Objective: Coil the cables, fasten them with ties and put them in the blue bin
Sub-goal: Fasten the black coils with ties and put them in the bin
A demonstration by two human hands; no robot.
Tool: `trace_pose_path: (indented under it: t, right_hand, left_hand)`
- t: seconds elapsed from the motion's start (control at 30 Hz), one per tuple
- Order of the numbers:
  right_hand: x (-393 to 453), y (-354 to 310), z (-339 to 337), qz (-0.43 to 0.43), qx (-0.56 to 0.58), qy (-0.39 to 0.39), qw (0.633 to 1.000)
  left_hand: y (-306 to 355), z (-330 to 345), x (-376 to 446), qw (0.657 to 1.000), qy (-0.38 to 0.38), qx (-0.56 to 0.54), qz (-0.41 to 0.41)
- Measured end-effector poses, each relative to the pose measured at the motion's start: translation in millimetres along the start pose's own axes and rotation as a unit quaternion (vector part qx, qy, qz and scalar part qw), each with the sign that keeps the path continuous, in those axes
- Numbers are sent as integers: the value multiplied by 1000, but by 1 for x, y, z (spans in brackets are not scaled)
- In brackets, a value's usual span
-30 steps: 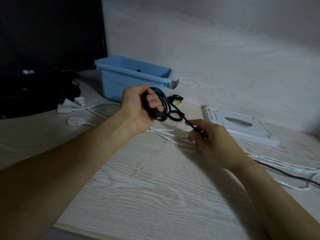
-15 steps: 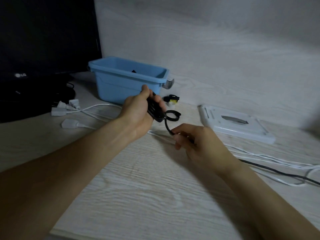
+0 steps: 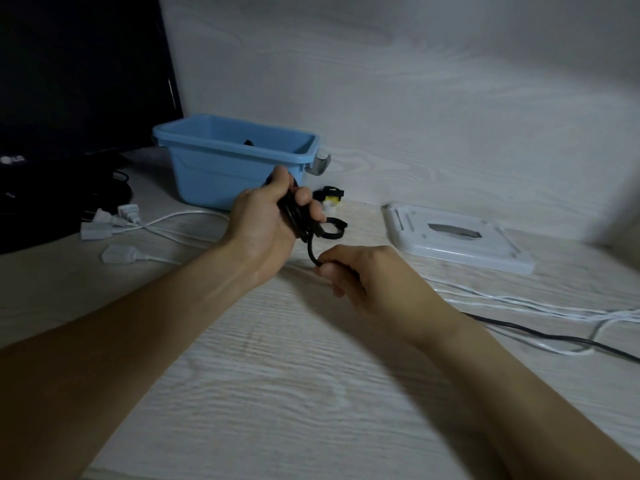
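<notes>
The black cable (image 3: 311, 249) sits near the middle of the frame: several turns of it are already gathered into a small bundle inside the left hand (image 3: 268, 220), whose fingers are curled tightly around the loops so that they cannot spring open. A short free part goes down from this bundle to the right hand (image 3: 360, 275), which pinches it between thumb and bent fingers, low and close to the table (image 3: 277, 393); I judge this hand guides the next turn toward the bundle. The rest of the cable comes out behind the right wrist and runs over the table to the right edge of the frame, so a good length is not yet coiled. Just behind the left hand lie black ties (image 3: 334, 228), one as an open ring, and a small yellow and black thing I cannot identify; they are near, probably so that a tie can be taken once the coil is finished. The blue bin (image 3: 214, 174) stands just behind the hands, with something dark inside. White cables (image 3: 166, 223) with plugs lie at the left and more white cord at the right, still loose. A white flat device (image 3: 457, 244) rests at the right, and a dark monitor (image 3: 69, 81) fills the upper left.
</notes>
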State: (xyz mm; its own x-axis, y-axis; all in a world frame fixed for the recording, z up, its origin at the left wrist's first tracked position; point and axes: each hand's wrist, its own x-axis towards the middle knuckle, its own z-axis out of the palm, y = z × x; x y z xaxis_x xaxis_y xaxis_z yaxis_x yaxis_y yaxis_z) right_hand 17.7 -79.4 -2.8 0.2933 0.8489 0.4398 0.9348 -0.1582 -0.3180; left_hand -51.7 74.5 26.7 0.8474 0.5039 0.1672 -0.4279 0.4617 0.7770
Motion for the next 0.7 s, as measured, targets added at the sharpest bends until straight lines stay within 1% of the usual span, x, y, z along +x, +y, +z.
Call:
trace_pose_path:
  t: [0.1, 0.17, 0.2, 0.27, 0.37, 0.43, 0.53, 0.57, 0.63, 0.7]
  right_hand:
    - [0, -4, 2, 4, -18, -14, 1000]
    - [0, -5, 2, 5, -20, -15, 1000]
    - [0, -5, 2, 2, -26, -16, 1000]
    - [-1, -6, 3, -9, -51, -20, 998]
    - [-2, -11, 1, -41, -67, -17, 997]
    - [-3, -12, -2, -63, -71, 8, 995]
    - [-2, -11, -7, -67, -102, 48, 991]
    - [-2, -11, -8, -64, -109, 64, 990]
    - [-1, -11, -10, -45, -101, 99, 989]
    - [0, -11, -12, -22, -80, 138, 987]
  left_hand:
    - [-6, 3, -3, 999, -9, 38, 30]
    - [-12, 3, -5, 990, -23, 124, 69]
    - [-15, 1, -6, 978, -34, 179, 96]
    - [-21, -3, -7, 945, -69, 284, 146]
    - [-29, -9, -7, 896, -118, 393, 171]
    - [-35, -11, -6, 878, -123, 437, 154]
    - [-39, -11, -6, 866, -110, 477, 103]
    - [-37, -10, -7, 869, -117, 476, 77]
    - [-31, -9, -9, 883, -160, 441, 0]
    - [-24, -9, -14, 876, -220, 423, -66]
